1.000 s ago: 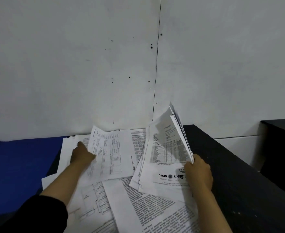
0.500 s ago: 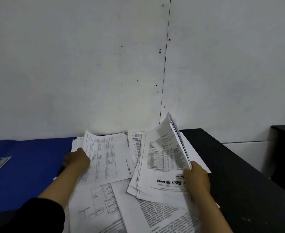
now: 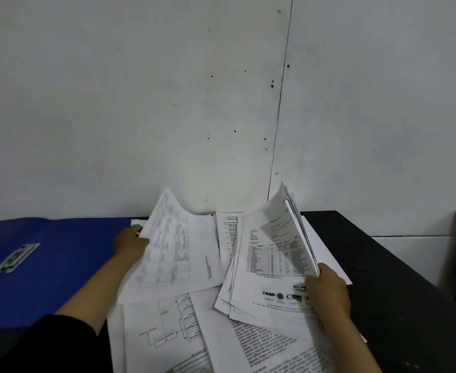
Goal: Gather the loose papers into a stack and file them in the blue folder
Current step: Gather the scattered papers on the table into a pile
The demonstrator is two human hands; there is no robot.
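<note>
Your blurry left hand (image 3: 130,244) pinches one sheet (image 3: 179,247); your right hand (image 3: 327,293) grips a paper bunch (image 3: 271,261). The blue folder (image 3: 65,265) lies flat, cut off.

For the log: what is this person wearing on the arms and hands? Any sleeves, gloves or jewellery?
No gloves, rings or watch show on the left hand or the right hand. A black sleeve covers the upper part of the left arm, ending well short of the wrist. The right forearm shows no sleeve within the frame.
</note>
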